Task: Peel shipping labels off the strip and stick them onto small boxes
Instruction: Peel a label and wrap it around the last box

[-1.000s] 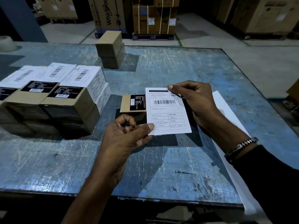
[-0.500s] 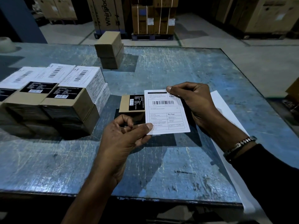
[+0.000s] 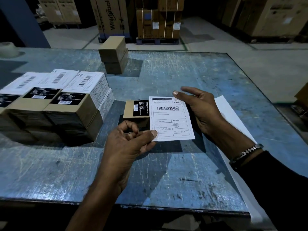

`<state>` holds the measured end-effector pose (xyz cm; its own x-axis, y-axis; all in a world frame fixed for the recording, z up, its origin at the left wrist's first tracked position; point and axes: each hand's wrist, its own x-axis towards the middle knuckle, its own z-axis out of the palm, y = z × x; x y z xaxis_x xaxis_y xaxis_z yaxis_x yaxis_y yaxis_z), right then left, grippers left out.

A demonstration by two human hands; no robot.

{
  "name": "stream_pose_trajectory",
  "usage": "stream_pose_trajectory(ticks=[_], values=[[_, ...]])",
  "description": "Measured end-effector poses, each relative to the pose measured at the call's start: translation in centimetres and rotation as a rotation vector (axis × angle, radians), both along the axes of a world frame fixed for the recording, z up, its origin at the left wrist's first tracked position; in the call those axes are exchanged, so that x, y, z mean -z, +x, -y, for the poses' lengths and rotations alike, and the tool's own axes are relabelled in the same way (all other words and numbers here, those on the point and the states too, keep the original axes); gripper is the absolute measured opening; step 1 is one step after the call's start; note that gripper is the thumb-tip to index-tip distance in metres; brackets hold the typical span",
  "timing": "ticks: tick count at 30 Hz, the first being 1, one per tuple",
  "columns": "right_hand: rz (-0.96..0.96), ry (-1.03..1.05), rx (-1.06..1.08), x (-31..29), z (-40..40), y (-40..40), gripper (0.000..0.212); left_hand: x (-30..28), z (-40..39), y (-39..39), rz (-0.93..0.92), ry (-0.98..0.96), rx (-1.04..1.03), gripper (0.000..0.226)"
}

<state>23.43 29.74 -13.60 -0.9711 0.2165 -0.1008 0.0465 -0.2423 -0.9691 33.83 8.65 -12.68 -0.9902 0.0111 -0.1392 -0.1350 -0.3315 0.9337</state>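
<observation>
My left hand (image 3: 126,145) pinches the lower left corner of a white shipping label (image 3: 170,119) and holds it up over the blue table (image 3: 200,72). My right hand (image 3: 198,110) is beside the label's right edge, fingers spread, thumb just above its top right corner and not gripping it. Behind the label sits a small brown box (image 3: 130,108) with a black sticker on top, partly hidden by the label. A white backing strip (image 3: 226,110) lies on the table under my right forearm.
Several small boxes (image 3: 55,104), some with white labels on top, stand stacked at the left. Two plain brown boxes (image 3: 114,55) sit stacked at the back. A tape roll (image 3: 7,49) lies far left. Large cartons stand on the floor beyond.
My right hand has let go of the label's top right corner and opened its fingers. My left hand keeps holding the label, which has barely moved.
</observation>
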Motion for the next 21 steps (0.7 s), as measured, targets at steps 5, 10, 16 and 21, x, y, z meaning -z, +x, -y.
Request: stream_pose_trajectory(ticks=[5, 10, 16, 21], values=[[-0.095, 0.143, 0.092, -0.9, -0.5, 0.2, 0.035, 0.3, 0.0, -0.1, 0.023, -0.019, -0.050, 0.032], [-0.018, 0.350, -0.145, -1.1, 0.4, 1.7, 0.072, 0.1, -0.1, 0.2, 0.038, -0.037, -0.065, 0.022], [0.000, 0.199, -0.155, -1.1, 0.0, 1.4, 0.059, 0.2, -0.1, 1.0, 0.037, -0.107, -0.074, 0.026], [-0.019, 0.121, -0.147, -0.6, 0.1, 1.2, 0.044, 0.0, 1.0, 2.8, -0.096, -0.308, -0.205, 0.012]])
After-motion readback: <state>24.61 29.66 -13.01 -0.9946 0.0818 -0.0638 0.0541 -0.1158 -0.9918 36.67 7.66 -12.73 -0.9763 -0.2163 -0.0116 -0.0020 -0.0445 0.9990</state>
